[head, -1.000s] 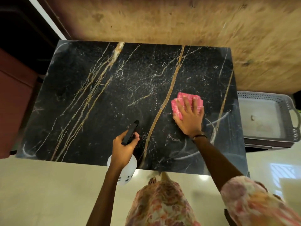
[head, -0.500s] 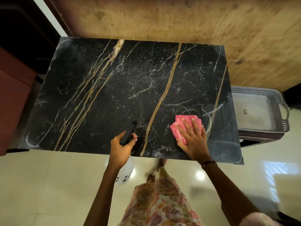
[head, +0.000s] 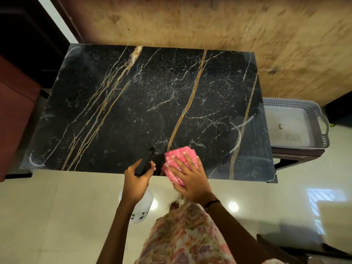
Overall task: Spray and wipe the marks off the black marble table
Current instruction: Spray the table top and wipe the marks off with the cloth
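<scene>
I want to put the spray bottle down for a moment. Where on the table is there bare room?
Nearly all of the black marble table is bare: the whole left half and the far strip along the wooden wall. It is crowded only at the near edge, where the right hand presses the pink cloth beside the left hand gripping the spray bottle.

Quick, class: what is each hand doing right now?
Left hand: grips the spray bottle.
Right hand: open, fingers flat, pressing the pink cloth on the table.

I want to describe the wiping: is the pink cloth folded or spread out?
Folded: the pink cloth shows stacked layered edges under the flat right hand.
</scene>
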{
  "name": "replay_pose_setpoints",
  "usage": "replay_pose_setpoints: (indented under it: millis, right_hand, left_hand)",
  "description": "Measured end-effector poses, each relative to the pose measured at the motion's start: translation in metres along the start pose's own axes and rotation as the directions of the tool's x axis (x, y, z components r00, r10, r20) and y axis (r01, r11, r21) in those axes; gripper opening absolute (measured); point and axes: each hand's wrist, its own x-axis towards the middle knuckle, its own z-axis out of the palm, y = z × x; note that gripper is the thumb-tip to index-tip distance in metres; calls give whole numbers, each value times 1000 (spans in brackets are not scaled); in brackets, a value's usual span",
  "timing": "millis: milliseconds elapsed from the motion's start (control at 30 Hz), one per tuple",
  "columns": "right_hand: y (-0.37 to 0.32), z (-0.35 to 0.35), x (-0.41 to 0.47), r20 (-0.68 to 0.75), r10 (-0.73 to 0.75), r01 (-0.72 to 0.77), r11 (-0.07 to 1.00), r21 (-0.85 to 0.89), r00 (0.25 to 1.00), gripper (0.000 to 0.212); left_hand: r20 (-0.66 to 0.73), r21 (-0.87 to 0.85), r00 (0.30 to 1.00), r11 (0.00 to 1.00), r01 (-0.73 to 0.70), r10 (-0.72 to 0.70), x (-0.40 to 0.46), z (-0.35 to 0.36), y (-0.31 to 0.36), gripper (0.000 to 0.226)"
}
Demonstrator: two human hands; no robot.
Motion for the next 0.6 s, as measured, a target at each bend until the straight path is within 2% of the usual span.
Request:
replay_pose_setpoints:
  millis: [233, 333, 433, 500, 600]
  right_hand:
    - [142, -31, -57, 49, 293, -291, 956, -41, 955, 68]
    - [181, -42, -32, 42, 449, -450, 893, -4, 892, 72]
    - [189, -49, 22, 22, 571, -571, 819, 54, 821, 73]
    - [185, -51, 57, 46, 542, -544, 837, 62, 839, 73]
    - [169, -50, 80, 32, 302, -304, 952, 43, 953, 74]
  left_hand:
    - [31, -17, 999, 1000, 13, -12, -11, 18, 6, 21]
    - [34, -33, 999, 999, 12, -11, -11, 31, 10, 16]
    - [46, -8, 999, 1000, 1, -1, -8, 45, 12, 11]
    - [37, -3, 999, 1000, 10, -10, -4, 59, 14, 13]
    - [26, 18, 1000, 1000, 12, -13, 4, 83, 24, 17]
